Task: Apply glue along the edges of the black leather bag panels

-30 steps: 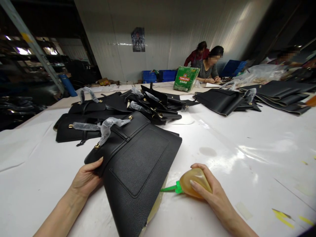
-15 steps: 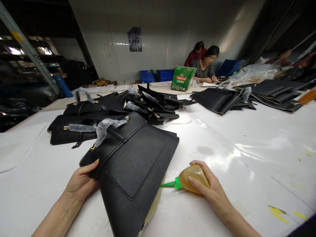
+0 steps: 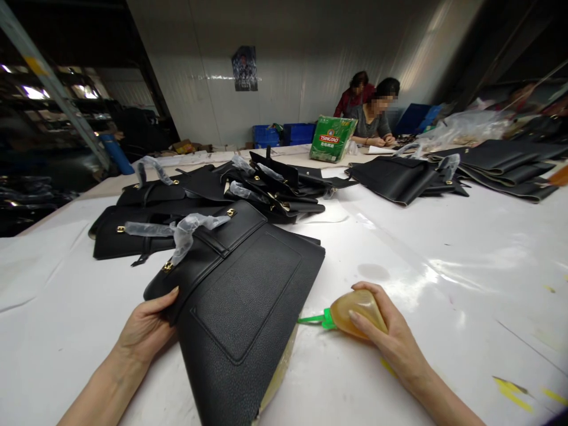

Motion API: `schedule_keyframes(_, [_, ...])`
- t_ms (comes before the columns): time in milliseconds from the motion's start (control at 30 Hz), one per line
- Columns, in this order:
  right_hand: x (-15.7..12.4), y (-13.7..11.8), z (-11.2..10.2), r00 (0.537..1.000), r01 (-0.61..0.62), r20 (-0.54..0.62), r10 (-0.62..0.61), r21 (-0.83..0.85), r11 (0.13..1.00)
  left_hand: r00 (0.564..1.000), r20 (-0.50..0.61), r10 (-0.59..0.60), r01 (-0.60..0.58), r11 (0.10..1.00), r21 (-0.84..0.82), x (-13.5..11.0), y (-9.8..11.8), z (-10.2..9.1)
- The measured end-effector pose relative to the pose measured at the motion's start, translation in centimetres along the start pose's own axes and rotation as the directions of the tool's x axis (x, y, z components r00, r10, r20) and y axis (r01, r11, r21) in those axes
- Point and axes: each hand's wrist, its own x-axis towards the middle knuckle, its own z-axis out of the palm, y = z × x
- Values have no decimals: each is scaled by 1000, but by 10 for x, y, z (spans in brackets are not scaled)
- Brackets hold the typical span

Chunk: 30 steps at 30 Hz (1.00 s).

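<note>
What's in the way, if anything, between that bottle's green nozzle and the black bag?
Nothing visible: the amber bottle points its green nozzle straight at the black bag, tip at its edge. Whether they touch, I cannot tell.

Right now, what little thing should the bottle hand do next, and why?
I'd guess the right hand should slide the bottle so its green nozzle follows the edge of the black bag: the nozzle's end is at or very near that edge, and the left hand holds the bag's opposite side.
</note>
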Motion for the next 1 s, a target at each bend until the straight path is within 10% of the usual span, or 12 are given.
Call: schedule_keyframes(1000, [4,-3,-4,992,1,125,-9,64,998,999,-51,5,-5,1000,-2,0,1,1])
